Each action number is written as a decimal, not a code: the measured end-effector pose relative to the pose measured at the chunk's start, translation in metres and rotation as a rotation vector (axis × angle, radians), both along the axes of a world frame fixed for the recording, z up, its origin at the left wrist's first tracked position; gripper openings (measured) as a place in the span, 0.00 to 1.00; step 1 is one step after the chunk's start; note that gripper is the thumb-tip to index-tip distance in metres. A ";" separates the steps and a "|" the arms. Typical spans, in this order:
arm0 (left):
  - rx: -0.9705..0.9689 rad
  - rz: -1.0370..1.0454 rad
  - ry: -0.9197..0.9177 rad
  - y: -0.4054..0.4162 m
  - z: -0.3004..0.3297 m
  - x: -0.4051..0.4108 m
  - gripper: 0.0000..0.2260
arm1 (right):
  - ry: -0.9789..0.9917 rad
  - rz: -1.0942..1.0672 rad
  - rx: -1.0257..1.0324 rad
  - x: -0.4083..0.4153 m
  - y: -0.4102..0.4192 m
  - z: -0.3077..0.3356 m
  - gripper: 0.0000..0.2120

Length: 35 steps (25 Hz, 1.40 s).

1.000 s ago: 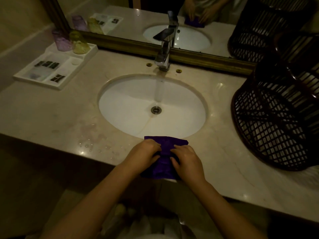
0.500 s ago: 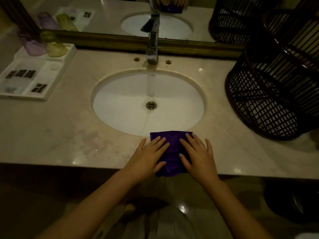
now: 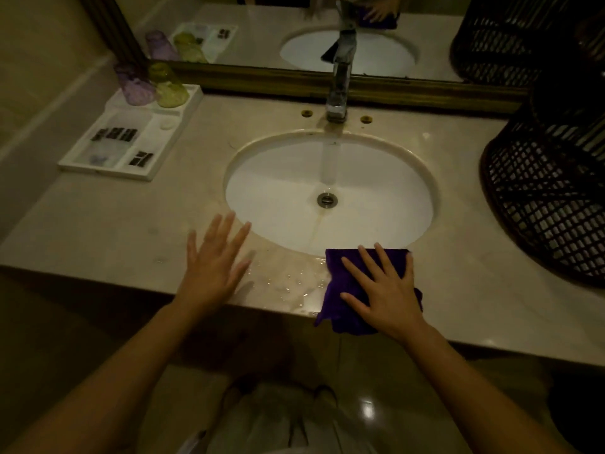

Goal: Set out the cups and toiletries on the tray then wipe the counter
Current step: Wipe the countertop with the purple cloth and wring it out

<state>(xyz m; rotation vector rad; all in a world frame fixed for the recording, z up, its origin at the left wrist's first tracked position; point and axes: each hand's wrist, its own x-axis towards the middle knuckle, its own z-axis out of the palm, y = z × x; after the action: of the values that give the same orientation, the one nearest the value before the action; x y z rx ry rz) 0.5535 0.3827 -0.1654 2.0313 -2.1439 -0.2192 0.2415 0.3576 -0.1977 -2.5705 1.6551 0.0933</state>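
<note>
A folded purple cloth (image 3: 340,273) lies on the beige counter (image 3: 491,299) at the sink's near rim, hanging slightly over the front edge. My right hand (image 3: 383,290) presses flat on it, fingers spread. My left hand (image 3: 216,263) hovers open over the counter to the left, holding nothing. Water drops (image 3: 288,280) glisten between the hands. At the back left a white tray (image 3: 154,139) holds an upturned purple cup (image 3: 134,85), an upturned green cup (image 3: 168,86) and small dark toiletry packets (image 3: 114,134).
A white oval sink (image 3: 278,204) with a chrome tap (image 3: 340,80) fills the counter's middle. A dark wicker basket (image 3: 550,198) stands at the right. A gold-framed mirror (image 3: 262,78) runs along the back. The wall closes off the left side.
My left hand has come off the cloth and moved left over the counter. My right hand stays flat on the cloth, which has shifted slightly right. Wet streaks show where the cloth was.
</note>
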 end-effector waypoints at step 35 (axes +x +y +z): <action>0.087 0.208 -0.081 -0.020 -0.064 0.206 0.23 | -0.064 0.121 0.009 0.253 0.050 -0.013 0.25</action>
<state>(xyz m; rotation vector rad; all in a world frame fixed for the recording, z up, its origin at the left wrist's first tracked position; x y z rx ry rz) 0.7599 0.3630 -0.2291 2.3306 -1.9802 -0.2071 0.4942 0.4073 -0.2102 -2.6362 1.4738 0.0251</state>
